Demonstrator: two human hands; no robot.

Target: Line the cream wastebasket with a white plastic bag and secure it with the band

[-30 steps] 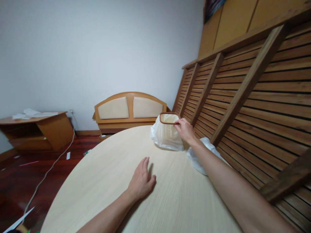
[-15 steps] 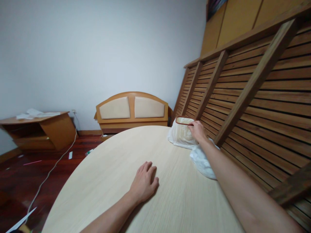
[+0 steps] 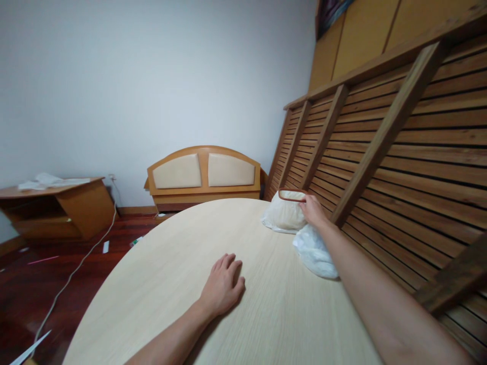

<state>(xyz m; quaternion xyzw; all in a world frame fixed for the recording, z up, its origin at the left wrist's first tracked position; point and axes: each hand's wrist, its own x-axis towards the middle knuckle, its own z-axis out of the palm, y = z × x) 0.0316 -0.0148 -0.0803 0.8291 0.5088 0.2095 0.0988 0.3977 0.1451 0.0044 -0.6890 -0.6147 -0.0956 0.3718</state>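
Observation:
My right hand [image 3: 314,209] reaches to the far right of the round table [image 3: 171,268]. Its fingers are closed on the near right corner of a thin rounded-rectangular piece with a brown rim [image 3: 292,198]. That piece lies level at the top of a white plastic bag [image 3: 283,217]; whether it touches the bag I cannot tell. A second crumpled white plastic bag [image 3: 314,253] rests beside the first, partly behind my right forearm. My left hand [image 3: 223,284] lies palm down on the tabletop, fingers loosely spread, holding nothing.
A slatted wooden panel [image 3: 380,152] leans along the right side, close to the bags. Beyond the table stands a padded headboard [image 3: 203,172]. On the left are a low wooden desk [image 3: 85,208] with white sheets [image 3: 49,181] and a cable [image 3: 81,266] across the floor.
The brown-rimmed piece and my right hand have shifted slightly right against the bag. The camera view has turned a little. My left hand stays put on the table.

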